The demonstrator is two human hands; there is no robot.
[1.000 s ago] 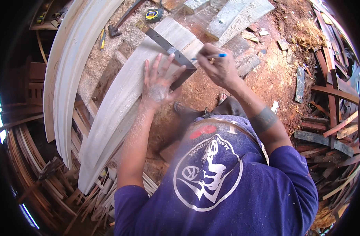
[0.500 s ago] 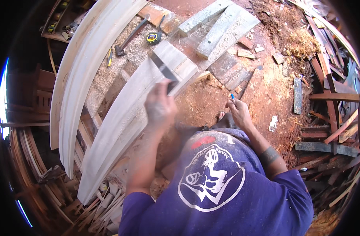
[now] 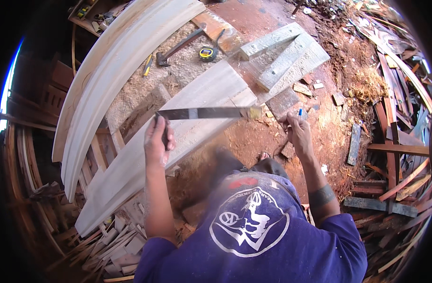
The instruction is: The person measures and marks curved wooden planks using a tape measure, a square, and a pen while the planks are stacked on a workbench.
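My left hand (image 3: pixel 158 140) grips the dark handle of a try square. The steel blade of the try square (image 3: pixel 211 113) extends to the right, above a long curved pale board (image 3: pixel 178 108); whether it touches the wood I cannot tell. Raised over the ground on the right, my right hand (image 3: pixel 298 132) is closed on a pen with a blue end (image 3: pixel 300 112). Beyond the curved board lie a hammer (image 3: pixel 180 46), a yellow tape measure (image 3: pixel 207 53) and a small yellow-handled tool (image 3: pixel 147 64).
More long curved boards (image 3: pixel 117 61) stand to the left. Dusty wooden wedges (image 3: pixel 282 61) lie on a plank at the far end. Scrap timber (image 3: pixel 395 141) is piled on the right, and thin offcuts (image 3: pixel 117 245) at lower left. Sawdust and chips litter the reddish ground.
My left hand has lifted the try square off the board's end and moved left, turning the blade sideways. My right hand, still holding the pen, has shifted slightly right. The view has shifted too.
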